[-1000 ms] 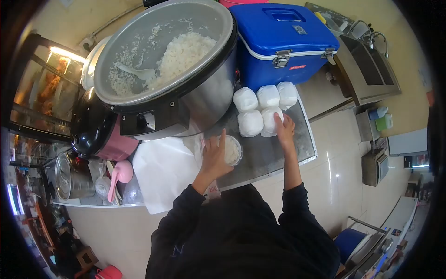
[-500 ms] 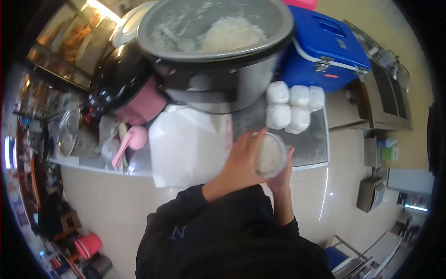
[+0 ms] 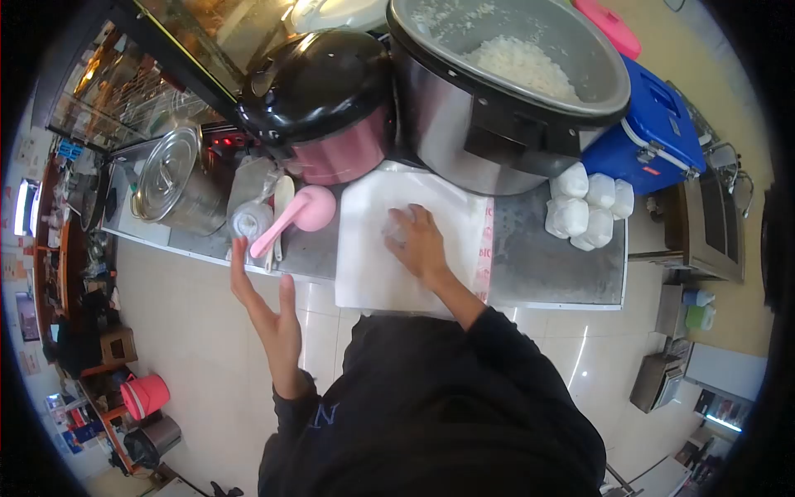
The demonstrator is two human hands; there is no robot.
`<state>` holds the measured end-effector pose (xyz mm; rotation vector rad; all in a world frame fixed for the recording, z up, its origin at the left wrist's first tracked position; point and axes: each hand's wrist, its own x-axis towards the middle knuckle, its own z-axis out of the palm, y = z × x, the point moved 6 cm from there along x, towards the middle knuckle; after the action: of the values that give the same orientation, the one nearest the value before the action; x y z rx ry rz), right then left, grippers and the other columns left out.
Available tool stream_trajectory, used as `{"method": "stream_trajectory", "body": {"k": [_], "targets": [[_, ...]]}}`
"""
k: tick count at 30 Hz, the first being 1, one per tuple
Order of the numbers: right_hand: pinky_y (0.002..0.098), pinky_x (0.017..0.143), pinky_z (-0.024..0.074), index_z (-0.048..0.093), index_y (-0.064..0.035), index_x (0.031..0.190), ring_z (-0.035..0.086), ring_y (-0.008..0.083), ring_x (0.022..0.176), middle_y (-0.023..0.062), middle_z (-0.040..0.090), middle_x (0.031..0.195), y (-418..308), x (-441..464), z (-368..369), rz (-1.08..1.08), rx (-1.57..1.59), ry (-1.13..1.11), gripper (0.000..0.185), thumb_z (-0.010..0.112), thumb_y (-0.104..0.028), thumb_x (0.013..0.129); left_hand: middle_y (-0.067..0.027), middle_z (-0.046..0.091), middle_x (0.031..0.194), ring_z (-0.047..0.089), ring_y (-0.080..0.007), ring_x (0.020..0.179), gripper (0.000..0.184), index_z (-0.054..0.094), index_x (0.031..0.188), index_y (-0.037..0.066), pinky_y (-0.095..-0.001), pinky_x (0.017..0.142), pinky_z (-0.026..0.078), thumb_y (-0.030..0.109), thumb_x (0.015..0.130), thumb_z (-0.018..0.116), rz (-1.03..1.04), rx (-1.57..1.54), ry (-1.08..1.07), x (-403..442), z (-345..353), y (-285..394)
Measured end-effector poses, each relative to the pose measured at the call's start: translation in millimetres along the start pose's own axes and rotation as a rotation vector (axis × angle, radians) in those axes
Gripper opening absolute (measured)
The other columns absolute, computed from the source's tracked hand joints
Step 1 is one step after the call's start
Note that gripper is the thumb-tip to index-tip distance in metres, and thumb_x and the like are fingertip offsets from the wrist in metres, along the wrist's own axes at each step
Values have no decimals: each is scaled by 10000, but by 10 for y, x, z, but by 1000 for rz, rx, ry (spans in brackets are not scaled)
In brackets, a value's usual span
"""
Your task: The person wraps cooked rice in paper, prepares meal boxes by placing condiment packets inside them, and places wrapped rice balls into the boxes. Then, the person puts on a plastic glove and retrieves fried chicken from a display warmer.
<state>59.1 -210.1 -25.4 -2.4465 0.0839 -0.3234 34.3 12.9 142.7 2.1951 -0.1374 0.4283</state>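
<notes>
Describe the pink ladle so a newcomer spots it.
On the metal counter, find the black-lidded pink cooker. In front of it, left of the white paper, lies the ladle, its handle slanting toward the left hand. Its pink colour sets it apart from the pale utensils beside it.

A sheet of white paper (image 3: 373, 269) with red print along its right edge lies on a metal table (image 3: 530, 257). Above it, the person's right hand (image 3: 421, 244) has its fingers bent around a small clear thing (image 3: 395, 224), mostly hidden. The left hand (image 3: 273, 323) is raised, to the left of the paper, thumb and fingers apart, touching nothing. Left of the paper lies a pink ladle (image 3: 315, 209); farther left stands a lidded metal pot (image 3: 170, 178). Behind the paper is a pink-and-black cooker (image 3: 327, 108); behind and right, a larger cooker (image 3: 451, 124) holds white rice (image 3: 530, 68). Well right of the paper, white bundles (image 3: 568, 217) sit clustered by a blue cooler (image 3: 662, 124).
</notes>
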Motion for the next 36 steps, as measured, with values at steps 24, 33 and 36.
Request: {"method": "stream_trajectory", "body": {"k": [24, 33, 36], "targets": [[353, 868, 499, 458, -59, 1263, 572, 193, 1023, 70, 559, 1146, 2103, -1160, -849, 784, 1188, 619, 314, 472, -131, 958, -102, 599, 1051, 567, -183, 1007, 209, 536, 1104, -22, -310, 917, 412, 19, 902, 506, -222, -498, -561, -182, 1513, 19], [266, 652, 477, 526, -76, 1174, 537, 144, 770, 52, 532, 946, 1733, -1049, -1269, 583, 47, 682, 411, 702, -217, 831, -105, 619, 1027, 576, -194, 991, 172, 594, 1035, -11, -313, 897, 419, 15, 880, 526, -190, -347, -399, -172, 966, -243], [276, 613, 443, 625, -60, 1036, 518, 139, 676, 36, 576, 750, 2142, -1285, -1233, 454, 156, 768, 264, 691, -224, 840, -111, 617, 1035, 581, -212, 987, 190, 602, 1048, 7, -319, 883, 429, 8, 868, 543, -158, -394, -371, -131, 603, -390]]}}
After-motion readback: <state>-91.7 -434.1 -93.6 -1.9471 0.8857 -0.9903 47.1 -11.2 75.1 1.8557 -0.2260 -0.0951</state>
